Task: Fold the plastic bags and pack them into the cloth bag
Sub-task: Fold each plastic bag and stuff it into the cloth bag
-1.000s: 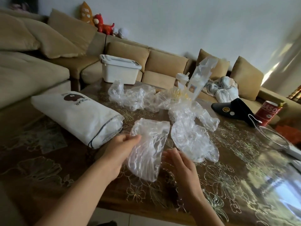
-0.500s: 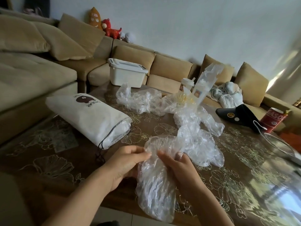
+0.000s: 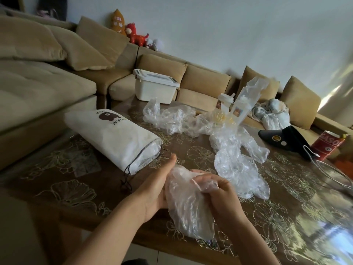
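The plastic bag [image 3: 188, 205] hangs crumpled over the counter [image 3: 57, 180] edge, just in front of the cloth bag [image 3: 118, 138] and its drawstring mouth. The right hand [image 3: 223, 196] has its grip clamped on the bunched top. The left hand [image 3: 156, 186] lies against the side, fingers hidden behind film, so I cannot tell its grip. The slick film could spring open or slip, spoiling the fold. Loose bags [image 3: 238, 169] lie right of the cloth bag.

Both bare forearms reach in from the near edge and meet mid-frame. The left hand [image 3: 156, 188] lies palm-in against a crumpled clear plastic bag [image 3: 189, 211], thumb straight, its fingers hidden behind the bag. The right hand [image 3: 223, 197] grips the bag's top with curled fingers [image 3: 221, 184].
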